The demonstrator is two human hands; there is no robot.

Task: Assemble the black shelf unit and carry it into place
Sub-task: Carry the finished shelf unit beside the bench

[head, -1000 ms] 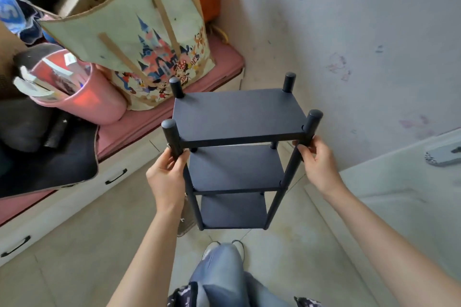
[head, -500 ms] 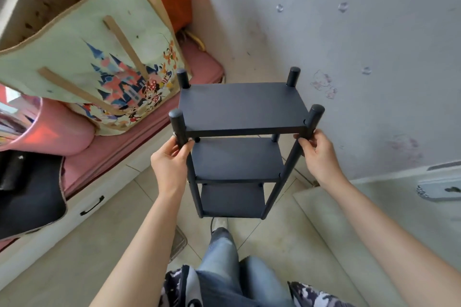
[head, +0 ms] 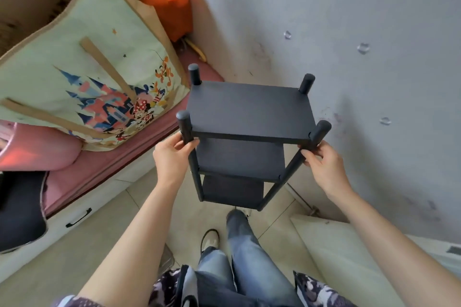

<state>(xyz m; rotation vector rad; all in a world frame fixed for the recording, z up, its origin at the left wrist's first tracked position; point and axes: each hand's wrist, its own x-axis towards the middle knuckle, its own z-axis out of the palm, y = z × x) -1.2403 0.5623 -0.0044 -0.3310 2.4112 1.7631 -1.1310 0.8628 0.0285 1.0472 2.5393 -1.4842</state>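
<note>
**Black shelf unit held in both hands, off the floor**

The black shelf unit (head: 250, 112) sits at the centre of the frame, upright, with three boards stacked between four round posts; the post tops stand up above the top board at each corner; its lower end hangs above the tiled floor (head: 154, 209), which shows beneath it. The left hand (head: 172, 159) has its grip closed around the near-left post just below the top board, thumb and fingers curled onto the post; the right hand (head: 321, 164) has its grip closed around the near-right post at much the same height. Both forearms reach up from the lower edge of the frame. A grey wall (head: 349, 32) fills the upper right, just behind the unit. At the left of the frame a printed tote bag (head: 82, 77) with a castle picture stands on a pink cushion (head: 109, 167) atop a low white drawer bench (head: 82, 217); an orange bag (head: 169, 5) stands behind the tote at top centre. Below centre, legs in blue jeans (head: 244, 252) and one shoe (head: 209, 239) show on the floor.
</note>
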